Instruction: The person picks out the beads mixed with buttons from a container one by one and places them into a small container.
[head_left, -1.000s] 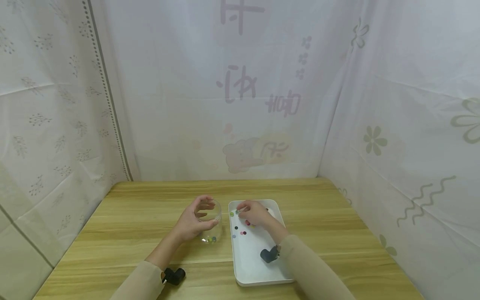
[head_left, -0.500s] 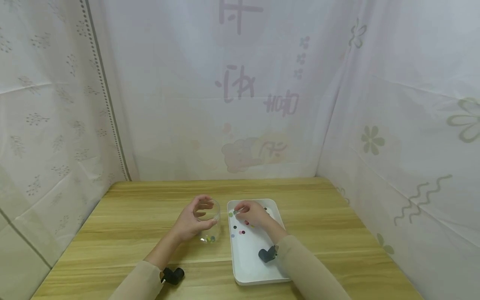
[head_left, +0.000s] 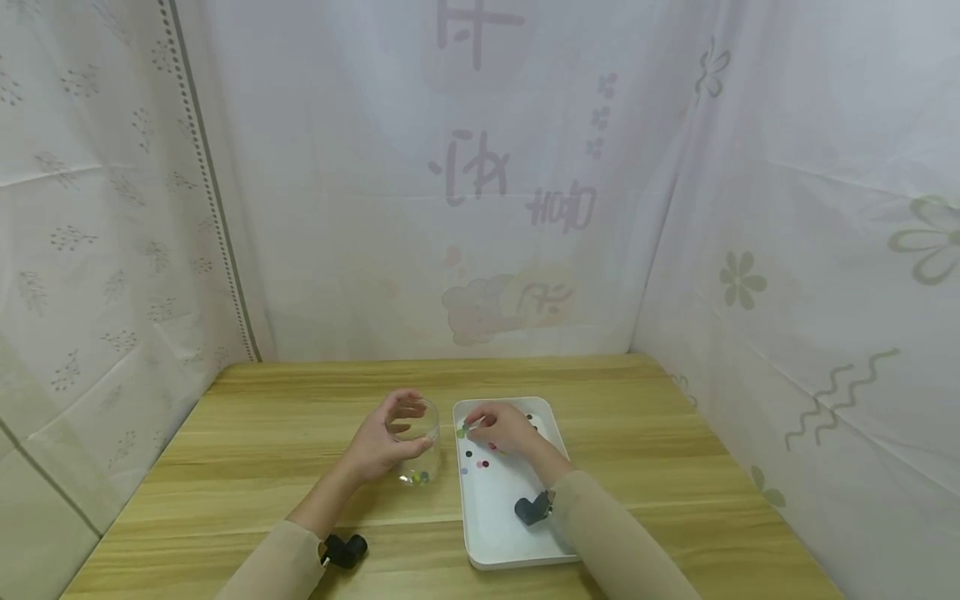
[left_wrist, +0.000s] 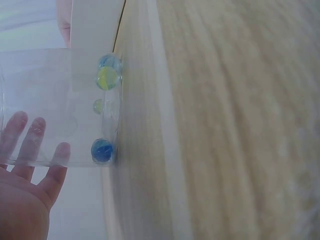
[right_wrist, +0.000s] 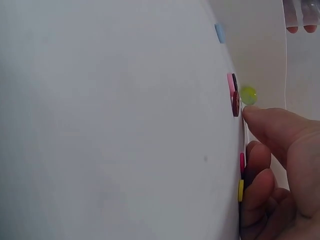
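Note:
My left hand (head_left: 384, 435) grips a clear plastic jar (head_left: 420, 458) that stands on the table left of the tray, thumb on the near side and fingers round the far side. Several glass marbles lie at its bottom, among them a blue one (left_wrist: 102, 150) and a yellow-green one (left_wrist: 107, 78). My right hand (head_left: 507, 429) reaches into the far left part of the white tray (head_left: 510, 533), its thumb and forefinger pinching a bluish marble (head_left: 466, 427). Just beside the thumb tip is another yellow-green marble (right_wrist: 248, 95). The other fingers are curled under.
Small coloured buttons lie in the tray: a black one (head_left: 469, 454), a pink one (head_left: 480, 465), a light blue one (right_wrist: 219, 33) and a yellow one (right_wrist: 241, 190), among others. Patterned white cloth (head_left: 360, 250) hangs round the wooden table (head_left: 300, 383).
My right hand's fingertips have moved left in the tray and closed in on the bluish marble. My left hand and the jar keep their place; the head view has shifted slightly.

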